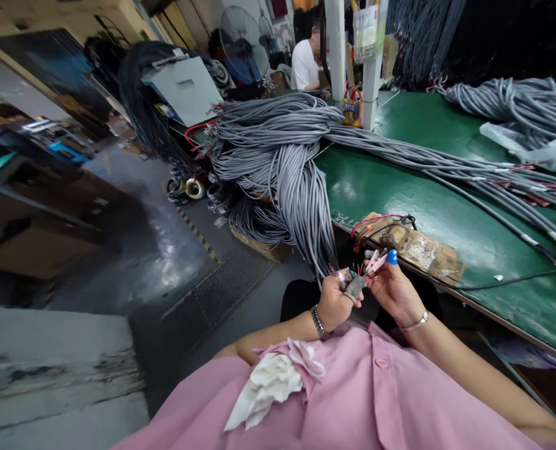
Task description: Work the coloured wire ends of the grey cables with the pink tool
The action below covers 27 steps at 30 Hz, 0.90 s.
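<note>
Near my lap, in front of the green table's edge, my left hand [335, 304] is closed round the end of a grey cable, whose thin coloured wires [357, 272] fan out at the fingers. A grey covering wraps one of its fingers. My right hand [397, 297] is close beside it, pinching a small pale pink clip-like tool [376, 263] by the wire ends. A blue cap [391, 257] sits on a right fingertip. Whether the tool touches a wire is too small to tell.
Long grey cables [301, 181] hang over the edge of the green table [484, 250]. A worn wooden block [416, 250] with red and black leads lies at the edge. Behind a white post [337, 56] sits a person [305, 65]. A fan [244, 44] stands at the back.
</note>
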Each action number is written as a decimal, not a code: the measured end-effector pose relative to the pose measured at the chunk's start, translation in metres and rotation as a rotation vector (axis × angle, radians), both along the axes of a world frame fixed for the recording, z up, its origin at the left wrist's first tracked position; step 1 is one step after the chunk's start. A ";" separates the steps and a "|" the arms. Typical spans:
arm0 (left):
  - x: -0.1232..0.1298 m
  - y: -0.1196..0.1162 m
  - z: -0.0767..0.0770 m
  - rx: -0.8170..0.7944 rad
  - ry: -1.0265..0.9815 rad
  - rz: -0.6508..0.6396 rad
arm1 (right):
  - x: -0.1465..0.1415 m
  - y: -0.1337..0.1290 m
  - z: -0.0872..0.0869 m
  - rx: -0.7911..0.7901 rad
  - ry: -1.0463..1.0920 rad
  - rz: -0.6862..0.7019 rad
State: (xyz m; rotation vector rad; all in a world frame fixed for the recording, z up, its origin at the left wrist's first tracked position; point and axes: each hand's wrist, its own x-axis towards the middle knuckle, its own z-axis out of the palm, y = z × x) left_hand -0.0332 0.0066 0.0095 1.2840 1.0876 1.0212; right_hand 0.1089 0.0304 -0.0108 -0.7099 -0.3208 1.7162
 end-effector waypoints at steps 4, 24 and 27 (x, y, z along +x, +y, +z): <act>-0.005 -0.003 0.001 -0.037 -0.011 0.006 | 0.008 -0.004 0.000 0.031 0.012 0.150; -0.018 -0.002 -0.006 -0.189 0.028 -0.259 | 0.019 -0.027 0.001 0.237 -0.501 0.330; -0.018 -0.002 -0.006 -0.168 -0.005 -0.161 | 0.019 -0.029 -0.006 0.218 -0.479 0.335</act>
